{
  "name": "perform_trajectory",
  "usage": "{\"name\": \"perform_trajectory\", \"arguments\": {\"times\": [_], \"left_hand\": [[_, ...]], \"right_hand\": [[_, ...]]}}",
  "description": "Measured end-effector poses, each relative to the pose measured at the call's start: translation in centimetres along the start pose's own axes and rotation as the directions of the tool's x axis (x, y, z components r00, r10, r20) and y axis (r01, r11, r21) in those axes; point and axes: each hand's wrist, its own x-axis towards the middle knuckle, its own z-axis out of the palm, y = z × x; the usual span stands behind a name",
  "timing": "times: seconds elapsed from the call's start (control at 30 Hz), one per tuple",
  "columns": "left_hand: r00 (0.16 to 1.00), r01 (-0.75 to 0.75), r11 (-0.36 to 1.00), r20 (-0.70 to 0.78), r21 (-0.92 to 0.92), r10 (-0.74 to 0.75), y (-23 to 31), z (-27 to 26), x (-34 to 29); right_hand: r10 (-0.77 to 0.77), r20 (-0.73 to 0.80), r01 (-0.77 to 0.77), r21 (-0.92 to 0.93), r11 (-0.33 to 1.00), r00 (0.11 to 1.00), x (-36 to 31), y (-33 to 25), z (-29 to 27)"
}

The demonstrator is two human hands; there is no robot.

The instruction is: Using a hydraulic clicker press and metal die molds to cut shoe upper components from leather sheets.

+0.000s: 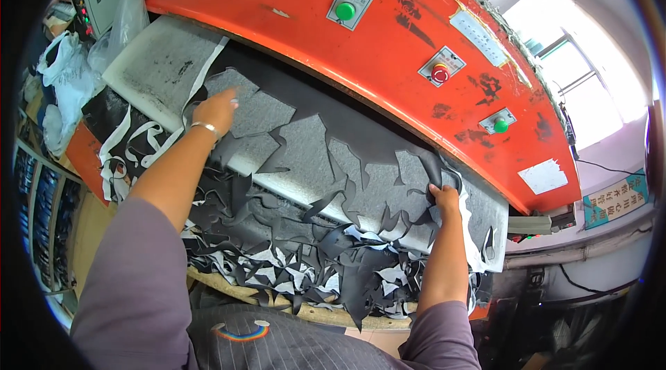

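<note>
A large black sheet [326, 110], with jagged cut-outs along its near side, lies over a grey-white cutting board [298, 155] under the red machine. My left hand [216, 110], a bracelet at its wrist, is closed at the sheet's left end; its fingertips are partly hidden. At the right end, my right hand [444, 198] grips a narrow black part of the same sheet, thumb on top. Torn black strips and points hang from the sheet's near edge between my hands.
Black and white offcuts [298, 266] pile up along the near ledge. Across the back runs the red machine beam [291, 16] with a green button [345, 11], a red knob [440, 73] and another green button [501, 125]. Plastic bags [69, 75] hang at the left.
</note>
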Motion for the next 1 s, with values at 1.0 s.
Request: {"name": "perform_trajectory", "arguments": {"times": [1.0], "left_hand": [[0.933, 0.292, 0.937, 0.16, 0.192, -0.324, -8.9, 0.4, 15.2]], "right_hand": [[0.269, -0.12, -0.278, -0.064, 0.959, 0.956, -9.4, 1.2, 1.6]]}}
